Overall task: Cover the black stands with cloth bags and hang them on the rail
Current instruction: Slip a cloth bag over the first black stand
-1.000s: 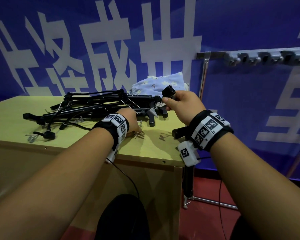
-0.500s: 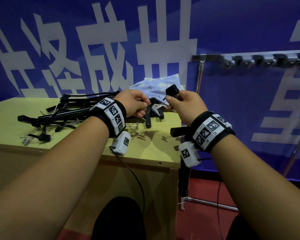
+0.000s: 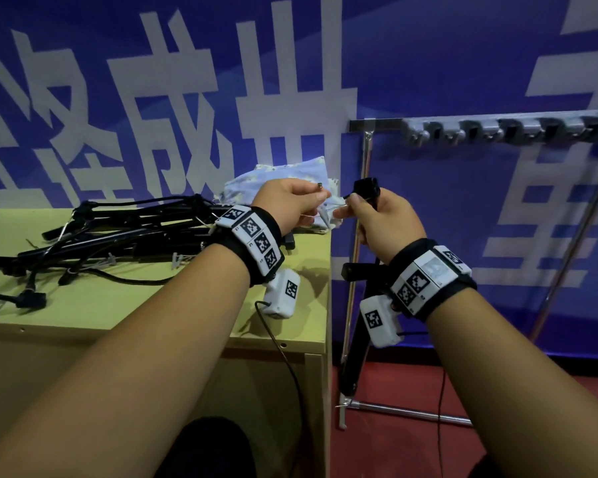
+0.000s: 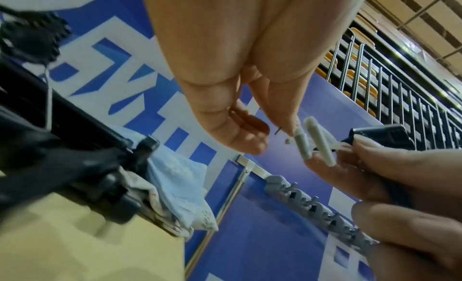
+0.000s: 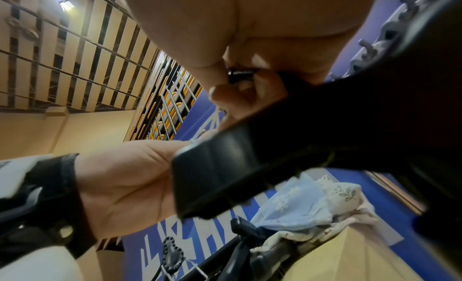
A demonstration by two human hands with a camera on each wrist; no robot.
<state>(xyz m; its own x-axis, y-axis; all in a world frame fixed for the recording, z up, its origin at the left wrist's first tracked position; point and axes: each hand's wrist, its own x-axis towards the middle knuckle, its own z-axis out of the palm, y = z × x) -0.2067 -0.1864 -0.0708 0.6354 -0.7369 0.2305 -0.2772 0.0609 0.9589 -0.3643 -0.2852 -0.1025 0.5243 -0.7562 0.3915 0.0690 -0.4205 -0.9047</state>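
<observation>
My right hand grips a black stand near its top and holds it upright just off the table's right edge; its leg hangs toward the floor. A white plastic tag dangles at the stand's head. My left hand pinches that tag between thumb and fingertips, close against the right hand. Several more black stands lie piled on the table. Light blue patterned cloth bags sit heaped at the table's back right corner. The grey rail with hooks runs along the right.
The yellow table has small white clips scattered near the pile. The rail's chrome upright post stands right beside the held stand, with its foot bar on the red floor. A blue banner closes off the back.
My left hand rose off the table by the pile and came across to the tag at the stand's top. The right hand carried the stand slightly right, past the table edge.
</observation>
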